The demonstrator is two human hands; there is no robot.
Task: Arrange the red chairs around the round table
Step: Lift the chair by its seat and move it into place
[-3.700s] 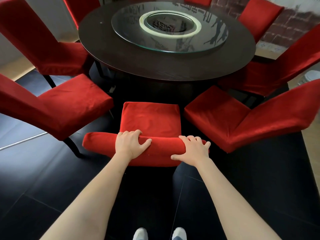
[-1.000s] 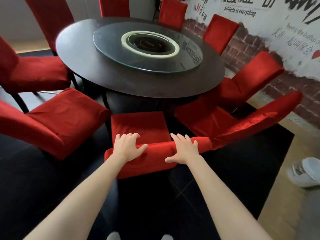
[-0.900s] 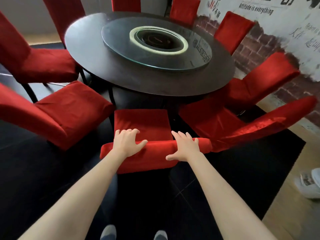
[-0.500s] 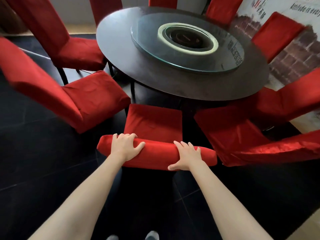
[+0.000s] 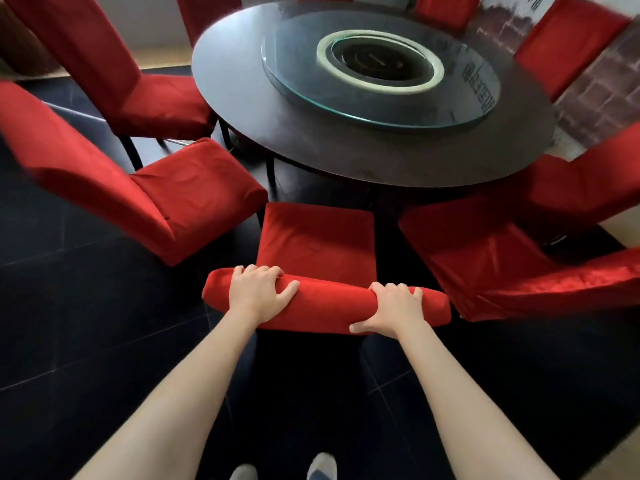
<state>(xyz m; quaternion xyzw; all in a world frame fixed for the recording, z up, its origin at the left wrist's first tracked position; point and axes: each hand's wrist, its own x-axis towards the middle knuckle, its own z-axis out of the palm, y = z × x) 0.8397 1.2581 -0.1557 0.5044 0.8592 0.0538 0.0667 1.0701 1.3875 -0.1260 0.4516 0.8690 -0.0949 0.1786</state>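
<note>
I had both hands on the top of the backrest of the red chair nearest me. My left hand gripped the padded top rail toward its left end, fingers curled over the far side and thumb lying along the top. My right hand gripped it toward the right end, fingers over the top and thumb tucked under the near face. The chair's seat pointed at the near edge of the round table, its front edge close to the table's rim. Other red chairs stood on either side, one to the left and one to the right. A glass turntable lay on the table.
</note>
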